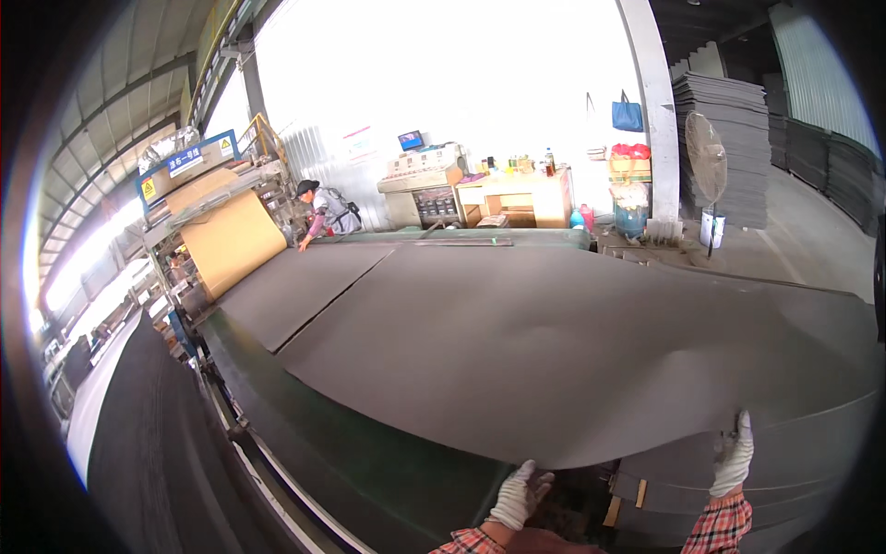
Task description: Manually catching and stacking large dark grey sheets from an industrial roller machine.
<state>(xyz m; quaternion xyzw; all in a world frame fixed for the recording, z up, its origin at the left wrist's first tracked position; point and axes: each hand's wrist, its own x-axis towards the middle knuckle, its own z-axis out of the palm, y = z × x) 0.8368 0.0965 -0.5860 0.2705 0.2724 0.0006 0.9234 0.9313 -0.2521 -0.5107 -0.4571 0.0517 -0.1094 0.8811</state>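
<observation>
A large dark grey flexible sheet spreads across the green machine table, its near edge lifted and curved. My left hand, in a white glove, grips that near edge from below. My right hand, also gloved, holds the same edge further right. Plaid sleeves show at the bottom. A second grey sheet lies further along the table, touching the first.
Another person leans over the far end of the table beside a roll of brown material. A control cabinet, a wooden desk, a standing fan and tall stacks of grey sheets stand behind. More grey sheets lie below on the right.
</observation>
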